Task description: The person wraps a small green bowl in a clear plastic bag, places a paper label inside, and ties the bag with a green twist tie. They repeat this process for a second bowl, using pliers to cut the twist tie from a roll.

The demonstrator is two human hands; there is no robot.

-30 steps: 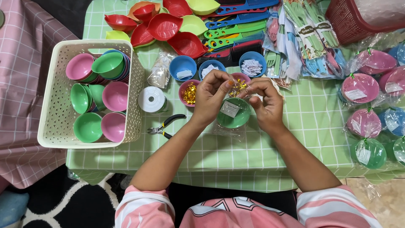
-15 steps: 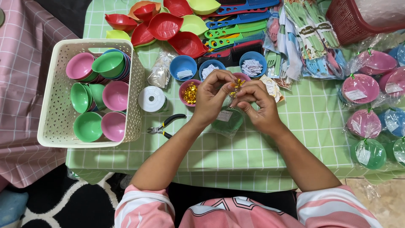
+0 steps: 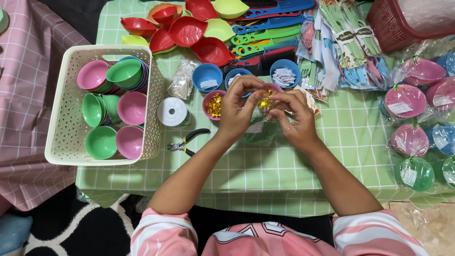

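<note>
Green bowl in clear plastic wrap (image 3: pixel 258 135), white label showing, is hanging just below both hands, mostly hidden behind the wrists. Gold twist tie (image 3: pixel 266 100) is sitting pinched between the fingertips of both hands at the gathered top of the wrap, shiny and crinkled.

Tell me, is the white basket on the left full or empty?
Nearly full: the white basket holds stacked pink and green bowls across its inside.

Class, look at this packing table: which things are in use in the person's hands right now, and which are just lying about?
In use:
left hand
right hand
gold twist tie
bagged green bowl

Lying about:
pliers
white ribbon spool
basket of bowls
combs
wrapped bowls
</note>
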